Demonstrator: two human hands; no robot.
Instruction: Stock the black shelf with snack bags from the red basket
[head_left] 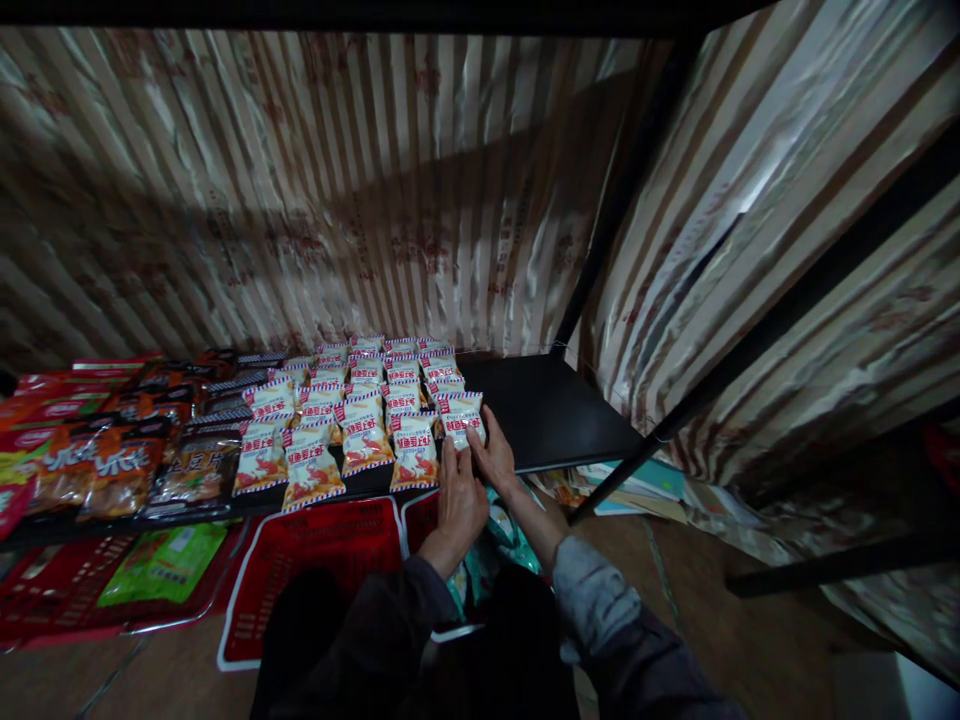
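A small white-and-orange snack bag (457, 408) with a striped edge lies at the right front end of the rows on the black shelf (544, 400). My right hand (496, 458) grips its right side, the thumb over its lower front. Against the bag's lower edge press the fingers of my left hand (462, 498), which hide part of it. Just left of my hands sits another bag of the same kind (415, 452). Several matching bags (365, 432) stand in rows farther left and behind.
Orange-and-black snack packs (124, 460) and dark-topped packs (196, 468) fill the shelf's left. Below are red baskets (322, 535), one with a green bag (163, 565), and teal packets (499, 540) under my arms. A slanting black post (697, 390) and striped curtain (375, 180) border the shelf.
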